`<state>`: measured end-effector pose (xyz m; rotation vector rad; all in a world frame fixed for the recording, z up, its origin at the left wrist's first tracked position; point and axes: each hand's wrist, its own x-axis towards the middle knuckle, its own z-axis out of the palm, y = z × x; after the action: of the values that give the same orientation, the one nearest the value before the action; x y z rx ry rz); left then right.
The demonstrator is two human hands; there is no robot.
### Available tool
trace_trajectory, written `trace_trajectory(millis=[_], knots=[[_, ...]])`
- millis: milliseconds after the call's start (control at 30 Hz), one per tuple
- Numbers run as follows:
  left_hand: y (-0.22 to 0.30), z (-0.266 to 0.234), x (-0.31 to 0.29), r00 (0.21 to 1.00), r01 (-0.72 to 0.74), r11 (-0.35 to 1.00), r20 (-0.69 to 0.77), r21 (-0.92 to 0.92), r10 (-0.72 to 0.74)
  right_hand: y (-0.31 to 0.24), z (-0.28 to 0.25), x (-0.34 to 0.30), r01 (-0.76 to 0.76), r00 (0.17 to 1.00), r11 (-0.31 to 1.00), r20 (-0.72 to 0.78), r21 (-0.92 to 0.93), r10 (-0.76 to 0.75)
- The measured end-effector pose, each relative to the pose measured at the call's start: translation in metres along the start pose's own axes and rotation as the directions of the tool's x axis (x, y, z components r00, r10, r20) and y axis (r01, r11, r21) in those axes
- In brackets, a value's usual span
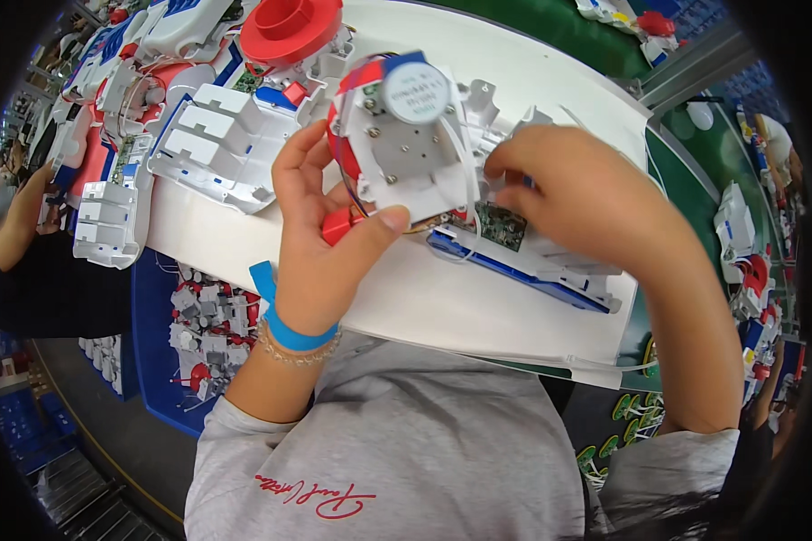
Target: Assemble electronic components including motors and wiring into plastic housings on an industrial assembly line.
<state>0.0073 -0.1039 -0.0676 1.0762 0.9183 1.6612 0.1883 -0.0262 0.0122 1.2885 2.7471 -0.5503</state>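
A white table (424,311) with a curved outline carries the parts, its bare stretch running from eight o'clock round to five. Between nine and ten o'clock lies a white compartmented shell (212,149), open side down or up unclear. Toward ten o'clock, white-and-blue housings (180,27) are heaped together, and at eleven a red flanged piece (289,41) sits among other parts. Near four o'clock a long white-and-blue housing (532,270) lies slantwise, a green circuit board (503,225) just beside its upper edge.
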Motion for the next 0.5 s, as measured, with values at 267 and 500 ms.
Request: trace_trajectory(millis=[267, 500], knots=[[0.004, 0.008, 0.0, 0.995, 0.051, 0.997, -0.092, 0.065, -0.045, 0.014, 0.0, 0.008, 0.026, 0.998, 0.998, 0.05, -0.049, -0.024], [0.004, 0.005, 0.0, 0.997, 0.025, 0.998, -0.074, 0.059, -0.02, 0.021, -0.006, 0.007, -0.008, 1.0, 1.0, 0.03, 0.009, 0.008]])
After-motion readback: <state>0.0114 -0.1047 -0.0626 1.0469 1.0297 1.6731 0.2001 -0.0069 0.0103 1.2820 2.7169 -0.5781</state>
